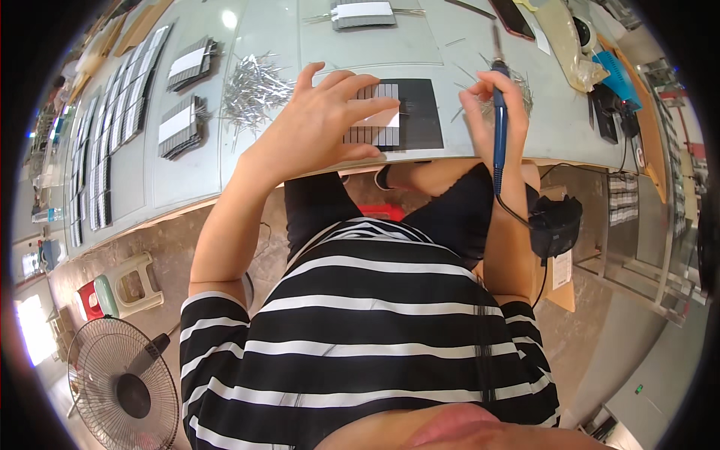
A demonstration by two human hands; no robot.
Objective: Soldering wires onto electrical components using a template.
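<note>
My left hand (319,120) lies with spread fingers over a panel of grey strips (389,137) with a white label, partly hiding it. The panel rests on a black mat (422,112) near the table's front edge. In my right hand (510,112) is a blue soldering iron (500,139), gripped by the handle; its metal tip points away from me and its cord runs down to the right. Thin metal pieces (525,94) lie scattered around and behind that hand. Left of my left hand is a heap of thin silvery pins (255,90).
Stacks of labelled grey panels (191,64) stand on the left, with long rows of them (127,97) beyond. Another panel (363,13) lies at the back. A phone (511,16) and a blue object (616,75) are at the right. A fan (124,390) stands at lower left.
</note>
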